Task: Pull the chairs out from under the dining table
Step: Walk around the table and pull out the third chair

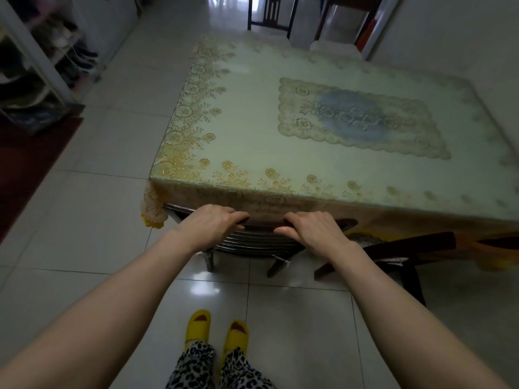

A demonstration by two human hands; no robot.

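Note:
A dark wooden chair stands tucked under the near edge of the dining table, which is covered by a pale cloth with gold flowers. My left hand grips the left part of the chair's top rail. My right hand grips the same rail further right, thumb under the wood. Only the backrest slats and two rear legs show; the seat is hidden by the cloth. A second dark chair sits to the right, angled, partly under the table.
A third chair stands beyond the far end of the table. Shoe shelves line the left wall above a dark red mat. Glossy white tiles lie around my feet in yellow slippers.

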